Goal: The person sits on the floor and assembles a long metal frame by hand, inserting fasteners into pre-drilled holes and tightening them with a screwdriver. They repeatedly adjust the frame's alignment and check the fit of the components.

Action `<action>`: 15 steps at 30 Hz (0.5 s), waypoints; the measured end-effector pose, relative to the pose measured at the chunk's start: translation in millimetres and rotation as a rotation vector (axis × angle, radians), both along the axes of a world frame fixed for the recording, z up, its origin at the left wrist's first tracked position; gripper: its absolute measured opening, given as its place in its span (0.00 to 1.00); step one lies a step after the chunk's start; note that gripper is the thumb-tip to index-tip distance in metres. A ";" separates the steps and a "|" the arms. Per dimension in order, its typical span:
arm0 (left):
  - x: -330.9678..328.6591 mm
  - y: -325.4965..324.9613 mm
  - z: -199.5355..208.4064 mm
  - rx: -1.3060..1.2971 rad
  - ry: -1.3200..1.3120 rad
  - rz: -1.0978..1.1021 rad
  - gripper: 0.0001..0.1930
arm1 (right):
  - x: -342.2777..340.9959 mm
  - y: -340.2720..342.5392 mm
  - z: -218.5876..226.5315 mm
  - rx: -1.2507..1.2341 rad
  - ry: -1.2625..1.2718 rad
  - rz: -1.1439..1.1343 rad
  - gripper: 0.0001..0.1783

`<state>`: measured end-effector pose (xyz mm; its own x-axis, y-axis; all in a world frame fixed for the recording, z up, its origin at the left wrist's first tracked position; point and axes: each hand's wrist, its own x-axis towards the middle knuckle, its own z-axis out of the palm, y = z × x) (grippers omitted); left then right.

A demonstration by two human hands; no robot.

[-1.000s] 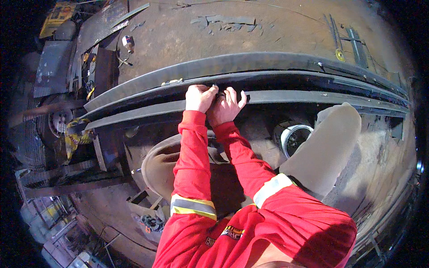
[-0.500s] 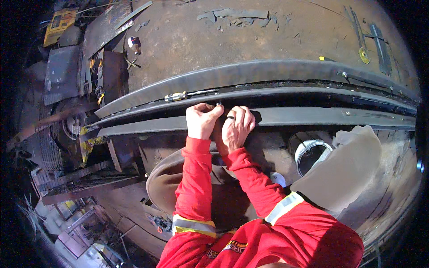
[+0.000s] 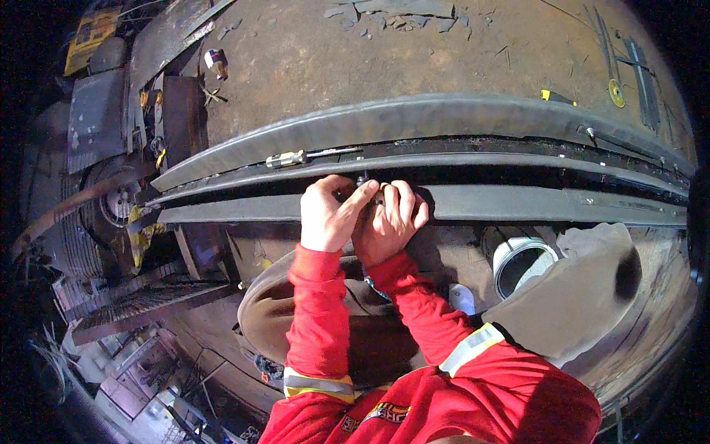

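Observation:
My left hand point(image 3: 325, 216) is closed in a pinch, thumb and forefinger on a small metal fastener point(image 3: 362, 180) at the edge of the long dark steel beam point(image 3: 473, 201). Pressed up against it, my right hand point(image 3: 390, 226) has its fingers curled at the same spot; whether it grips the fastener too is hidden. Both hands rest over the beam's near flange. Just beyond them, a screwdriver point(image 3: 287, 159) with a pale, dark-banded handle lies along the beam's channel, its shaft pointing right.
Bolts point(image 3: 590, 133) stick out along the beam's right part. A white bucket point(image 3: 523, 259) stands near my right knee point(image 3: 584, 296). On the floor beyond lie a can point(image 3: 216, 63), a yellow-handled tool point(image 3: 556, 97) and a yellow disc point(image 3: 615, 93). Steel pieces crowd the left.
My hands have drawn closer together, and my right fingers have curled in more around the fastener. The view has shifted slightly; the screwdriver lies as before.

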<state>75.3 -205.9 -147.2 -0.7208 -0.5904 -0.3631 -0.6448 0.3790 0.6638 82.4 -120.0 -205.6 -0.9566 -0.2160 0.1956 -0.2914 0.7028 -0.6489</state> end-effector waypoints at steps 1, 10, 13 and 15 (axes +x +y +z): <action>3.9 -6.1 -2.4 -0.018 -0.064 -0.073 0.19 | -0.9 0.1 -1.0 -0.002 0.002 0.000 0.11; 8.7 -8.4 -16.1 0.090 0.010 -0.074 0.16 | -1.4 0.2 5.9 0.027 -0.096 -0.023 0.10; 4.6 -1.9 -16.6 0.077 0.059 0.042 0.14 | -4.5 0.5 -0.4 -0.014 -0.089 -0.070 0.10; 3.5 -0.9 -19.5 0.036 0.074 0.066 0.13 | -2.3 0.3 -6.5 0.005 -0.090 -0.069 0.10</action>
<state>78.8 -206.8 -166.7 -0.7062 -0.6253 -0.3321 -0.6165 0.3124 0.7227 80.2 -119.7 -212.1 -0.9829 -0.1501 0.1070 -0.1829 0.7225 -0.6667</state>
